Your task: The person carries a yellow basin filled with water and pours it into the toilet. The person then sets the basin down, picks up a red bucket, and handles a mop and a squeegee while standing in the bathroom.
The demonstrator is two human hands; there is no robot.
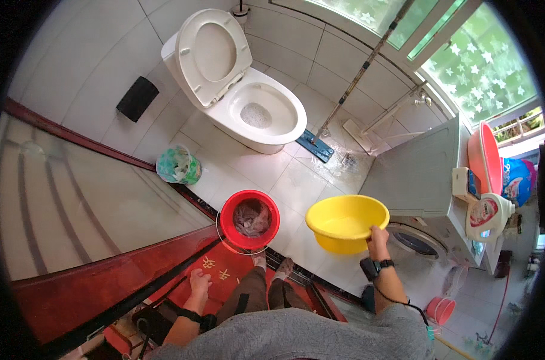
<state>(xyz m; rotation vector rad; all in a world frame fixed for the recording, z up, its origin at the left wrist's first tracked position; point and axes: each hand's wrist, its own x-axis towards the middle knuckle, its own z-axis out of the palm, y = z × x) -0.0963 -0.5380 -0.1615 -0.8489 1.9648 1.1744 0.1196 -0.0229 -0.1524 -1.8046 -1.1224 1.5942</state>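
My right hand (377, 242) grips the rim of a yellow plastic basin (342, 219) at its near right edge. The basin is held out over the tiled floor and nothing shows inside it. My left hand (199, 283) hangs with loosely bent, parted fingers and holds nothing. Ahead of it stands a red bucket (227, 217) with its wire handle lowered. A wet, greyish-brown cloth (252, 219) lies in the bucket. Both wrists wear dark bands.
Ahead is a white toilet (266, 114) with its lid up. A flat mop (315, 146) leans at the window side. A small bin (179, 165) stands left, by the glass door (86, 210). At right, a washing machine (413, 174) bears a pink basin (487, 157) and a detergent bottle (489, 219).
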